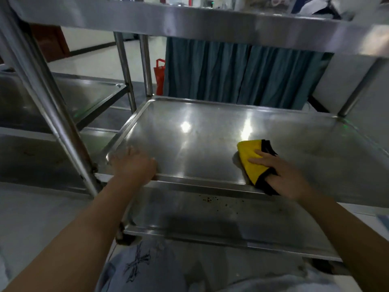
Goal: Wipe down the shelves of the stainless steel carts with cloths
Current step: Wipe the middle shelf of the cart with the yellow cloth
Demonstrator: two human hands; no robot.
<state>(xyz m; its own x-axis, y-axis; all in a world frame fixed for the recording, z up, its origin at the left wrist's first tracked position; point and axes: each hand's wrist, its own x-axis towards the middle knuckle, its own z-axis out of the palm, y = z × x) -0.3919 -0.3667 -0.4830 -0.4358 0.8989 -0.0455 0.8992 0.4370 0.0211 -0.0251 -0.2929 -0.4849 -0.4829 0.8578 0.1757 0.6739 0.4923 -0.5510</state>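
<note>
A stainless steel cart stands in front of me, and its middle shelf (195, 131) fills the centre of the view. My right hand (280, 173) presses a yellow cloth with black edging (251, 160) flat on the shelf near its front right part. My left hand (134, 165) grips the front left corner of the same shelf, fingers curled over the rim. Below it the bottom shelf (210, 216) shows dark reddish specks near its middle. The top shelf (189, 20) runs across the top of the view.
A second steel cart (63, 95) stands close on the left, its post (52, 106) crossing diagonally. Behind the cart hang teal curtains (242, 70), with a red bag (160, 76) on the floor beside them. My light trousers fill the bottom.
</note>
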